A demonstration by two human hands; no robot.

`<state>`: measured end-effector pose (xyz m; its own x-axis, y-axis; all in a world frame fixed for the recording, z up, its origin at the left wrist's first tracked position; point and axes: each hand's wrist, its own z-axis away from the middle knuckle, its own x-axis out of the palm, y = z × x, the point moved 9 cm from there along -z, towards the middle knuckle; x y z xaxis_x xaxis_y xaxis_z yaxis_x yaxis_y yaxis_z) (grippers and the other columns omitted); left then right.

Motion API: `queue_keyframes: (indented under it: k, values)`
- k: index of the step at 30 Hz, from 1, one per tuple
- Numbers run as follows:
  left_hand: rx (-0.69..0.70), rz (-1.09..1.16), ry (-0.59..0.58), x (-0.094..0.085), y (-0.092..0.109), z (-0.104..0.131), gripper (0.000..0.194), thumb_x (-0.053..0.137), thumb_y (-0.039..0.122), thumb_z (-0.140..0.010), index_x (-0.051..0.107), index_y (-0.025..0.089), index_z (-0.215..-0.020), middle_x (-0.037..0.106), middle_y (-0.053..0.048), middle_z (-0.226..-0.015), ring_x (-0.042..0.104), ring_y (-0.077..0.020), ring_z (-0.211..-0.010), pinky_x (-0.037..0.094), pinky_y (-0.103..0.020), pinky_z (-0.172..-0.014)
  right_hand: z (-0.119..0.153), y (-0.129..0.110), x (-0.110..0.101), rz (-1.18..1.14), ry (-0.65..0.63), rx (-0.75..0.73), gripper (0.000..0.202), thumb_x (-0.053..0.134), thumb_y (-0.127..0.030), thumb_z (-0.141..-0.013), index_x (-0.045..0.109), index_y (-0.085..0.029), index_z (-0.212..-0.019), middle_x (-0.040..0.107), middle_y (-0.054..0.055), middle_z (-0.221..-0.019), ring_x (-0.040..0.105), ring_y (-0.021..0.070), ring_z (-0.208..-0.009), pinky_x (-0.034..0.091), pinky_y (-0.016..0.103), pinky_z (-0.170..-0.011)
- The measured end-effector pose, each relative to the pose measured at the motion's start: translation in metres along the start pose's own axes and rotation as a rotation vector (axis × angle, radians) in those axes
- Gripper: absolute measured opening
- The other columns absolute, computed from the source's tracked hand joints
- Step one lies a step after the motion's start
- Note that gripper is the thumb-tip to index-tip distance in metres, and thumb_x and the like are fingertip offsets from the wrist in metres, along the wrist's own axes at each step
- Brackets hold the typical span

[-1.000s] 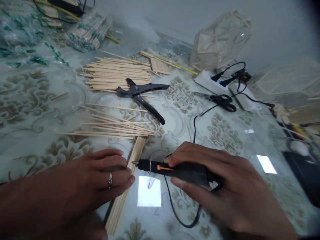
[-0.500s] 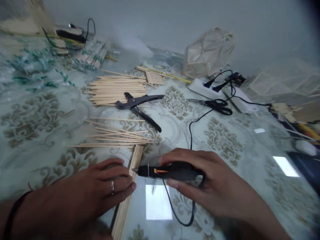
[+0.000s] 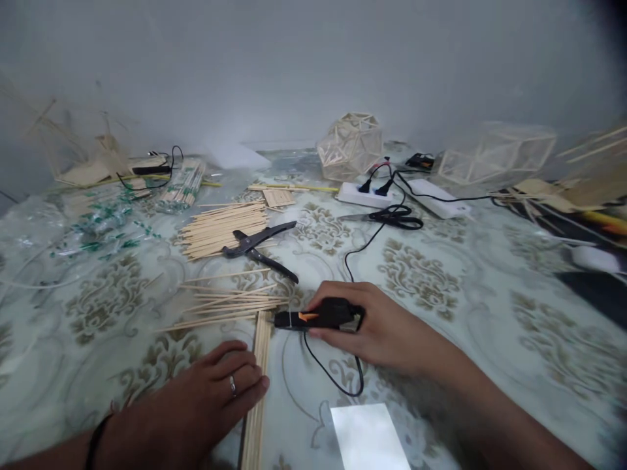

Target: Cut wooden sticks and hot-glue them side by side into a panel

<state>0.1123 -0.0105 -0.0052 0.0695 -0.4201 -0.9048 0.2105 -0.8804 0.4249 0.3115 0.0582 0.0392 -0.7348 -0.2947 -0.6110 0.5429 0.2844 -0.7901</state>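
My right hand is wrapped round a black glue gun with an orange part, its nozzle pointing left at the upper end of a flat row of wooden sticks. The row lies lengthwise on the patterned table. My left hand, with a ring and a dark wristband, rests on the row's left side, fingers bent and close together, fingertips pressing on the sticks. Loose sticks lie just beyond the row. Further back, black cutters lie partly on a larger pile of sticks.
A white power strip with black plugs, scissors and the gun's cable lie beyond my right hand. Stick frames stand at the back. Plastic wrappers lie at the left, a dark flat object at the right.
The view has tilted up, showing more wall. The glue gun's nozzle has moved towards the upper end of the stick row, while my left hand stays on the sticks.
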Motion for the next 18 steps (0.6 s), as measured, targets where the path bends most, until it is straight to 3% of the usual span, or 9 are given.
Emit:
queue_keyframes:
  k: [4, 7, 10, 12, 18]
  values:
    - [-0.010, -0.001, -0.016, -0.004, 0.002, -0.004, 0.072, 0.066, 0.062, -0.091, 0.054, 0.014, -0.144, 0.070, -0.013, -0.135, 0.064, -0.0318, -0.127, 0.041, -0.052, -0.127, -0.002, -0.006, 0.005, -0.018, 0.002, -0.057, 0.009, 0.072, -0.029, -0.097, 0.070, -0.020, -0.099, 0.071, 0.002, -0.093, 0.068, 0.0168, -0.083, 0.052, 0.029, -0.077]
    - [0.003, -0.008, 0.026, -0.008, 0.003, -0.003, 0.075, 0.069, 0.057, -0.090, 0.051, 0.013, -0.148, 0.070, -0.014, -0.137, 0.065, -0.0321, -0.125, 0.041, -0.053, -0.127, -0.001, 0.001, 0.011, -0.036, -0.016, 0.022, 0.011, 0.071, -0.031, -0.099, 0.069, -0.021, -0.101, 0.071, 0.002, -0.094, 0.068, 0.0176, -0.084, 0.052, 0.030, -0.078]
    - [-0.008, -0.064, -0.008, -0.001, 0.004, -0.001, 0.064, 0.067, 0.042, -0.096, 0.051, 0.013, -0.150, 0.069, -0.012, -0.142, 0.063, -0.0298, -0.129, 0.036, -0.050, -0.130, 0.000, 0.009, 0.011, -0.023, 0.017, 0.111, 0.015, 0.069, -0.036, -0.100, 0.068, -0.022, -0.101, 0.071, 0.001, -0.089, 0.067, 0.0183, -0.079, 0.051, 0.030, -0.072]
    - [-0.010, -0.090, -0.014, 0.003, 0.006, -0.002, 0.064, 0.068, 0.041, -0.096, 0.052, 0.011, -0.150, 0.070, -0.012, -0.141, 0.063, -0.0297, -0.129, 0.035, -0.049, -0.131, 0.000, 0.010, 0.009, -0.002, 0.037, 0.122, 0.016, 0.069, -0.037, -0.100, 0.068, -0.022, -0.099, 0.071, 0.001, -0.087, 0.067, 0.0189, -0.078, 0.051, 0.030, -0.070]
    - [-0.040, -0.105, 0.225, -0.006, 0.005, -0.004, 0.033, 0.055, 0.029, -0.108, 0.065, 0.018, -0.138, 0.078, -0.004, -0.125, 0.067, -0.0219, -0.118, 0.032, -0.036, -0.130, 0.002, 0.004, 0.013, 0.031, 0.009, 0.093, 0.010, 0.064, -0.031, -0.104, 0.069, -0.024, -0.101, 0.073, 0.002, -0.094, 0.071, 0.0191, -0.086, 0.056, 0.030, -0.075]
